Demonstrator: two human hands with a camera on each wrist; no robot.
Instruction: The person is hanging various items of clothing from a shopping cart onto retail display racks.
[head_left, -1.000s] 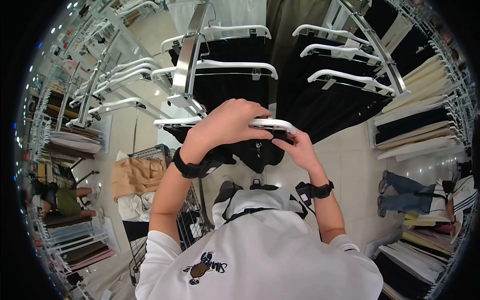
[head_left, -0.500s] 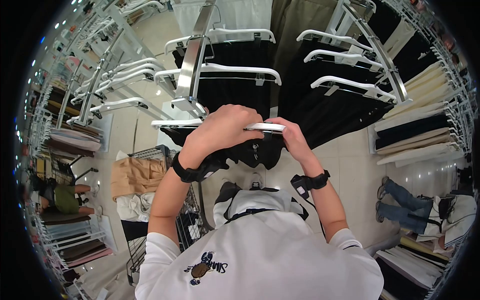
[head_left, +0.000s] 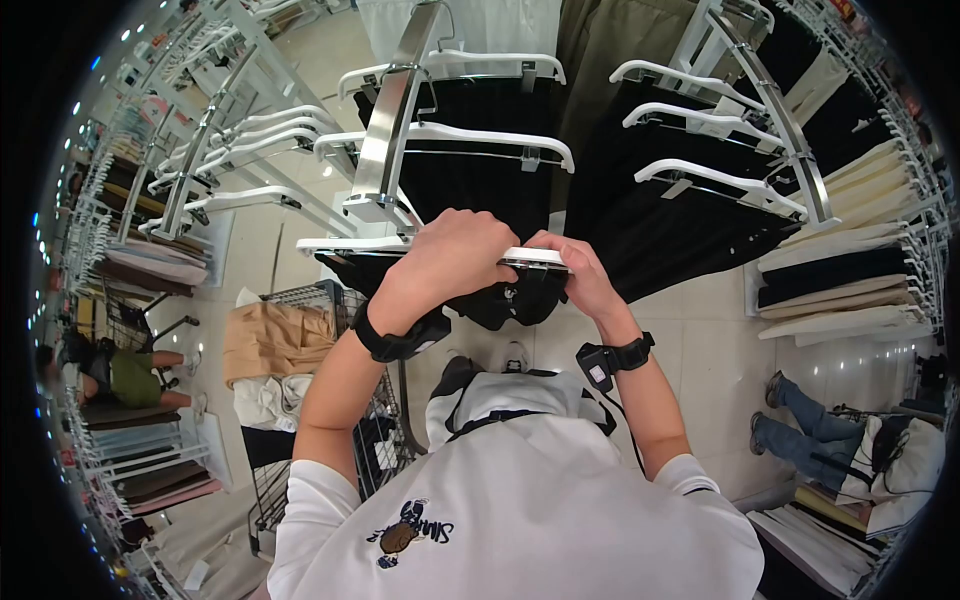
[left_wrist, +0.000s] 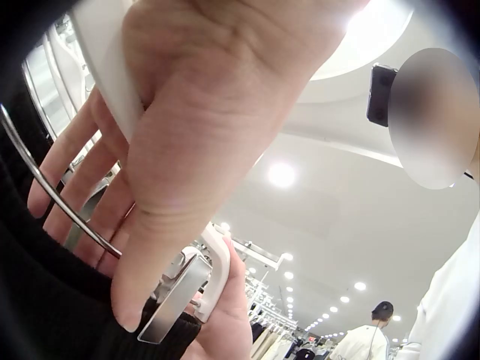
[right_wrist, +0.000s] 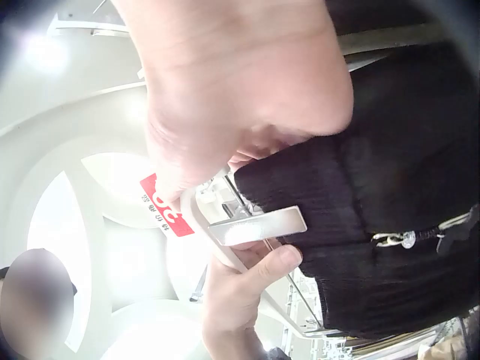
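Black trousers with a drawstring (right_wrist: 405, 238) hang from a white hanger (head_left: 535, 256) with metal clips. My left hand (head_left: 450, 262) holds the hanger near its middle, with its thumb in front and fingers behind, as the left wrist view shows. At the hanger's right end, my right hand (head_left: 582, 272) grips with its fingers over the top. A metal clip (right_wrist: 266, 225) sits on the waistband between the two hands. In the right wrist view the right fingertips are largely hidden behind the palm and cloth.
Ahead, a metal rack arm (head_left: 385, 150) carries more white hangers of black garments. A second arm (head_left: 770, 110) stands to the right. A wire cart (head_left: 385, 410) with tan clothing (head_left: 275, 340) is at my left. A person in jeans (head_left: 810, 425) is at the far right.
My right hand has moved up and left around the hanger's end, its fingers now over the top. The left hand keeps its hold. The person at the right has shifted slightly.
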